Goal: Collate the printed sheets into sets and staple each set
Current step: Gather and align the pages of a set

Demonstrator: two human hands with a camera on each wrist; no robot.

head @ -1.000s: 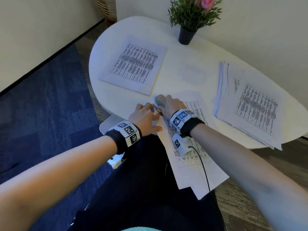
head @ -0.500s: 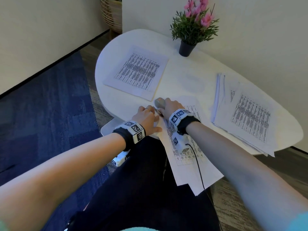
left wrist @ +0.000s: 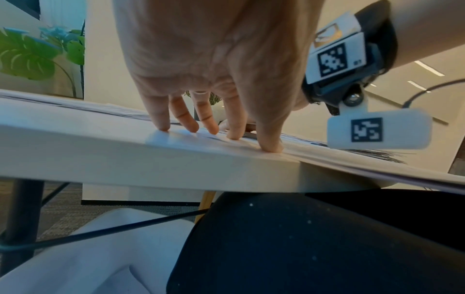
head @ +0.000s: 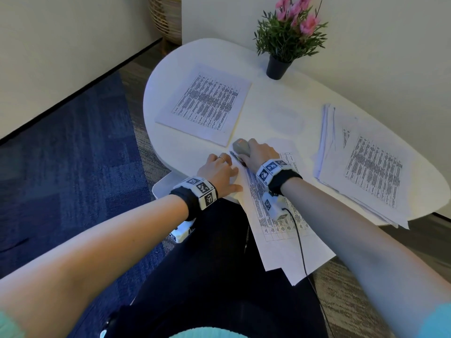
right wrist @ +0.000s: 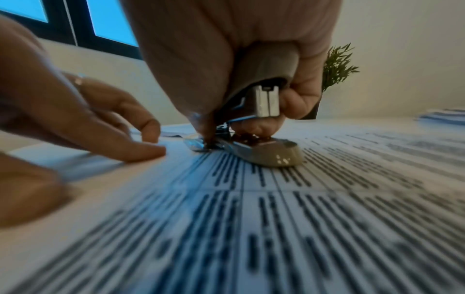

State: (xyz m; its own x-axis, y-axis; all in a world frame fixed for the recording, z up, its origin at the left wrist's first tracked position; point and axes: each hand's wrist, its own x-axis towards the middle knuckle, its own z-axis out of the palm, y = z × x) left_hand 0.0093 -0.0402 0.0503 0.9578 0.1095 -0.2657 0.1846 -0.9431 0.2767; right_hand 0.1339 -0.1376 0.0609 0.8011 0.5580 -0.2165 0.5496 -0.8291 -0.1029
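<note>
Count: one stapler (head: 241, 148), three groups of printed sheets (head: 207, 103), one potted plant (head: 283, 47), one desk (head: 280, 98), two hands (head: 219, 170).

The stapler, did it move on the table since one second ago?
No. The stapler stays at the near corner of the far-left printed sheet, under the right hand.

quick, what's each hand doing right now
Left hand: open, straight fingertips pressing the set of sheets onto the table.
Right hand: closed around the stapler, on the set's corner.
</note>
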